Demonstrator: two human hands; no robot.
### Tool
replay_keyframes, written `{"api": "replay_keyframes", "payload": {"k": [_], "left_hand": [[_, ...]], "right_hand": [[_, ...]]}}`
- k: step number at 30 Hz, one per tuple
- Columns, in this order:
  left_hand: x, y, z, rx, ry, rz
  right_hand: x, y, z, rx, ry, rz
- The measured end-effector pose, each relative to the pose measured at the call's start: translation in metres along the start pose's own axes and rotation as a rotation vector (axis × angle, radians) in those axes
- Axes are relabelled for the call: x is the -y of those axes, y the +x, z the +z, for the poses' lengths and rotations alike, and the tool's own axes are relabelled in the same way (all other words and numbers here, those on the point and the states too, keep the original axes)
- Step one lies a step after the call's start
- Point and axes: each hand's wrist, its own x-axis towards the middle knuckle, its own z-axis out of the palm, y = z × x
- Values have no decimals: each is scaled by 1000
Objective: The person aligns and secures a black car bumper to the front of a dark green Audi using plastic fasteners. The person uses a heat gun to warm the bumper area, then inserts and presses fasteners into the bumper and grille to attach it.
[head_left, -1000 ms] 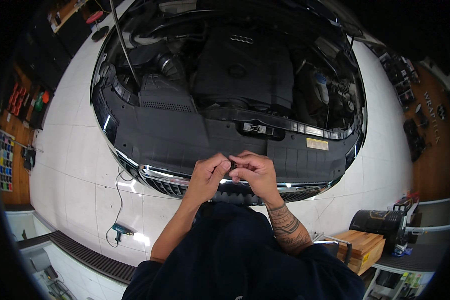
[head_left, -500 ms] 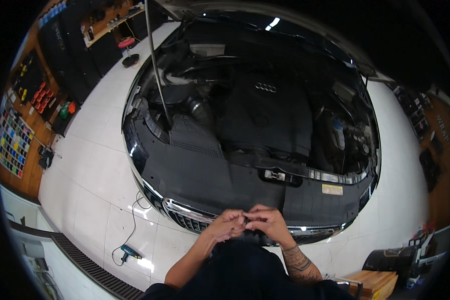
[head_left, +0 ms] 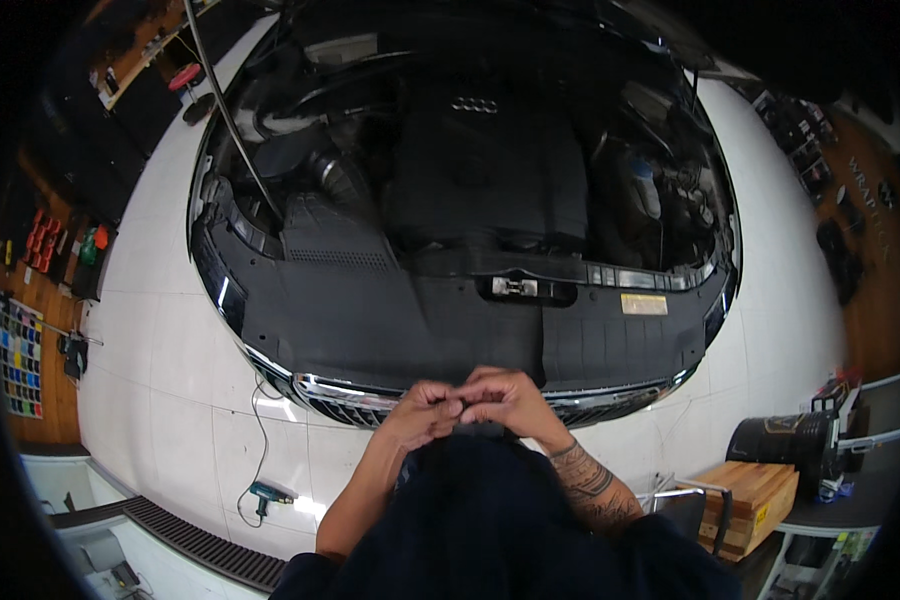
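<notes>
My left hand [head_left: 420, 413] and my right hand [head_left: 507, 403] meet at the fingertips, close in front of my body. Both have their fingers pinched together, and what lies between them is too small and hidden to name. Just beyond stands the front of a car with its bonnet raised. Its chrome-edged grille [head_left: 335, 405] and black plastic front cover [head_left: 340, 315] are nearest to my hands. Further in are the metal bonnet latch [head_left: 515, 288] and the black engine cover [head_left: 485, 185]. A thin prop rod [head_left: 232, 125] rises at the left of the bay.
A teal heat gun [head_left: 268, 496] lies on the pale tiled floor at lower left, its cord trailing upward. At lower right are a wooden block [head_left: 755, 500] and a black drum [head_left: 785, 440]. A red stool [head_left: 184, 77] stands far left.
My view has tilted and shifted, so the car sits higher and further left. My hands stay pinched together; the small dark thing glimpsed between them before is now mostly hidden.
</notes>
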Motion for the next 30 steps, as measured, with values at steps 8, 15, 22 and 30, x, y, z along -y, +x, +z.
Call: {"api": "replay_keyframes", "payload": {"k": [8, 15, 22, 30], "left_hand": [[-2, 35, -14, -181, 415, -32], [-10, 73, -40, -201, 890, 139], [-13, 96, -67, -259, 959, 223], [-9, 62, -64, -351, 1112, 185]], "right_hand": [[-43, 2, -23, -219, 85, 150], [-73, 36, -43, -315, 140, 180], [-86, 63, -59, -334, 73, 144], [-109, 51, -28, -379, 432, 226]]}}
